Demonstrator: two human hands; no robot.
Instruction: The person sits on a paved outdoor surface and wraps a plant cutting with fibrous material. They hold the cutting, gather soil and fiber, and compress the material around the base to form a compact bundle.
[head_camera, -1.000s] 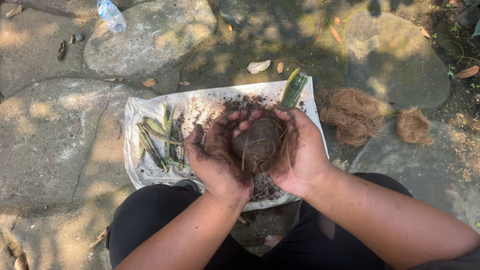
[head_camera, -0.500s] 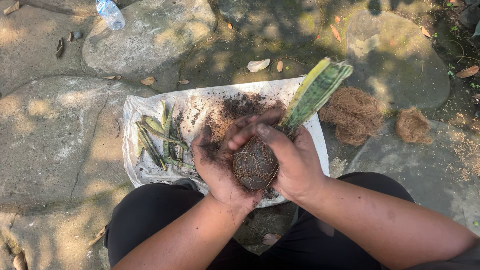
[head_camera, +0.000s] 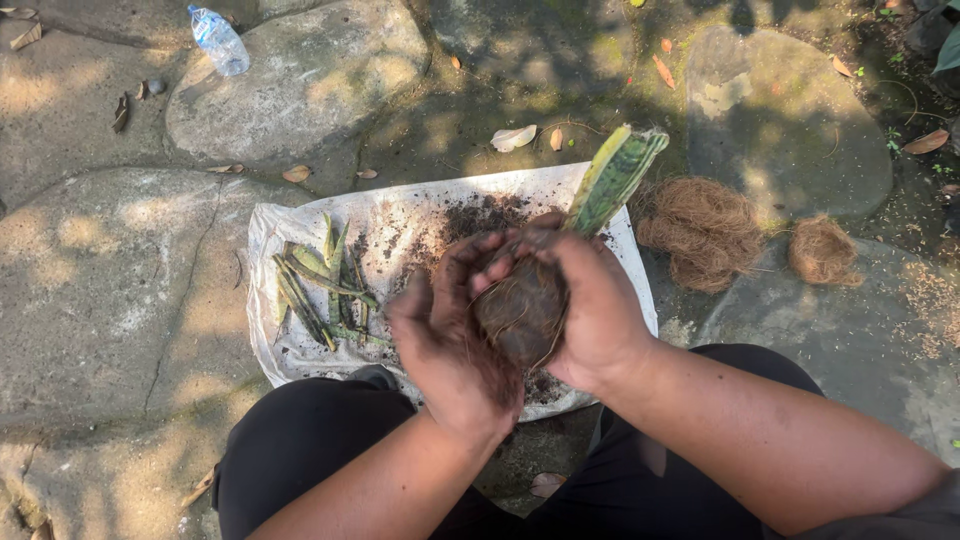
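Both hands cup a dark ball of soil wrapped in brown fibre (head_camera: 518, 312), held above a white plastic sheet (head_camera: 400, 225). A green and yellow striped leaf cutting (head_camera: 612, 182) sticks out of the ball, pointing up and to the right. My right hand (head_camera: 598, 310) wraps the ball's right side with its fingers over the top. My left hand (head_camera: 445, 345), dirty with soil, presses against the ball's left side. Loose dark soil (head_camera: 480, 215) lies on the sheet under the hands.
Several green leaf cuttings (head_camera: 320, 285) lie on the sheet's left half. Two clumps of brown coconut fibre (head_camera: 700, 230) (head_camera: 825, 250) sit on the stone ground to the right. A plastic water bottle (head_camera: 218, 40) lies at the top left. Dry leaves are scattered about.
The ball has been turned so the striped leaf now rises up and to the right. The right hand has closed over the ball's top and the left hand has shifted to its side.
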